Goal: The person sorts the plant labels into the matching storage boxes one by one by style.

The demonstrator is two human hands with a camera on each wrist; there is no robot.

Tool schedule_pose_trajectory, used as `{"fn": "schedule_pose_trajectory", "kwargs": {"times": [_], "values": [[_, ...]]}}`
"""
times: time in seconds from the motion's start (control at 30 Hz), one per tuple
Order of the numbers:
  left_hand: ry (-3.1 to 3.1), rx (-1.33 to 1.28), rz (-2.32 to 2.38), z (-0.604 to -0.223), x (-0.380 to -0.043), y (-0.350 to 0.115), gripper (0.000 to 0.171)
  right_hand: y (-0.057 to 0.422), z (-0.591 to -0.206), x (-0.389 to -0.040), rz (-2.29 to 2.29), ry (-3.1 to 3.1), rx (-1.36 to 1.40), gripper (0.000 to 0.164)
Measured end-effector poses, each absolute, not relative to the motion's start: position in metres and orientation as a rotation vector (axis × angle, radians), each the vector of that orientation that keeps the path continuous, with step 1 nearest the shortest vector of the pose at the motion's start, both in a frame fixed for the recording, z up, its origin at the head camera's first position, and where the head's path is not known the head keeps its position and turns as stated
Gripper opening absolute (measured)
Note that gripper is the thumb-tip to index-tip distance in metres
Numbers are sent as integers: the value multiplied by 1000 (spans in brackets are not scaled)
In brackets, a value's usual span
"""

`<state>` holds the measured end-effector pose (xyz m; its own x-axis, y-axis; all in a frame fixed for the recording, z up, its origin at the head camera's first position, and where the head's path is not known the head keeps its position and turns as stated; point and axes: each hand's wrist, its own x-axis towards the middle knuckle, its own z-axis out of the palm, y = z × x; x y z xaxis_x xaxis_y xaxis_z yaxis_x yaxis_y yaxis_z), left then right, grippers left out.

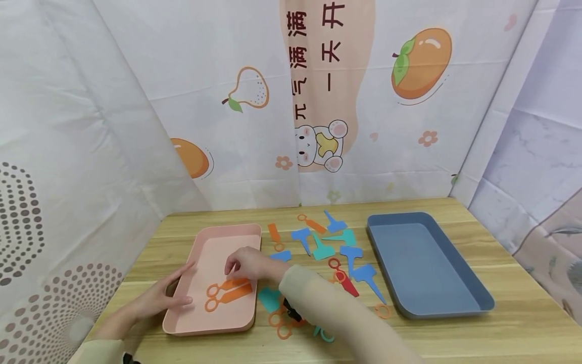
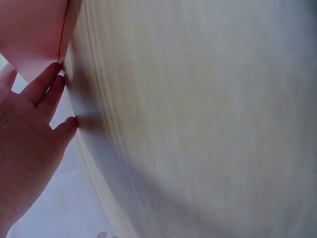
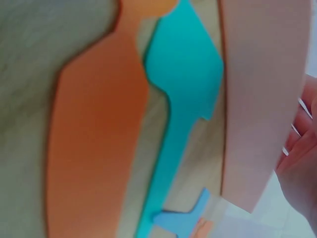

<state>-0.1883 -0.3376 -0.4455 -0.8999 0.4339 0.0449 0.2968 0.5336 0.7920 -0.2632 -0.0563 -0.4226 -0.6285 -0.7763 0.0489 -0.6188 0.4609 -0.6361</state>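
My left hand [image 1: 161, 297] is at the left wall of the pink tray [image 1: 191, 323], its fingers extended along the outside and its thumb over the rim. In the left wrist view, its fingertips touch the tray's side by the tabletop. Inside the tray, two orange plant labels with ring ends lie side by side. My right hand [image 1: 252, 264] reaches over the tray's right wall and pinches the upper orange plant label [image 1: 234, 284], partly covering it. Just below lies the other orange plant label [image 1: 236, 294]. In the right wrist view, the tray wall [image 3: 262, 99] hides the fingertips.
Blue, teal, orange and red plant labels are scattered between the trays, such as a blue T-shaped label [image 1: 351, 254] and a red ringed label [image 1: 347, 284]. A blue-grey tray [image 1: 445, 308] stands at the right. A printed cloth [image 1: 254, 167] hangs behind the wooden table [image 1: 473, 232].
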Motion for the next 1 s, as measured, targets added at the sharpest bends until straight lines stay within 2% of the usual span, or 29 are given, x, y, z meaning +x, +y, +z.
{"fn": "schedule_pose_trajectory", "kwargs": {"times": [0.3, 0.73, 1.0], "values": [[2586, 653, 1318, -447, -188, -339, 85, -37, -399, -269, -988, 2365, -1294, 5], [2577, 744, 1331, -447, -192, -338, 83, 14, -362, -280, -1004, 2297, -1290, 7], [2585, 719, 1311, -448, -192, -339, 85, 61, -362, -294, -991, 2357, -1245, 9]]}}
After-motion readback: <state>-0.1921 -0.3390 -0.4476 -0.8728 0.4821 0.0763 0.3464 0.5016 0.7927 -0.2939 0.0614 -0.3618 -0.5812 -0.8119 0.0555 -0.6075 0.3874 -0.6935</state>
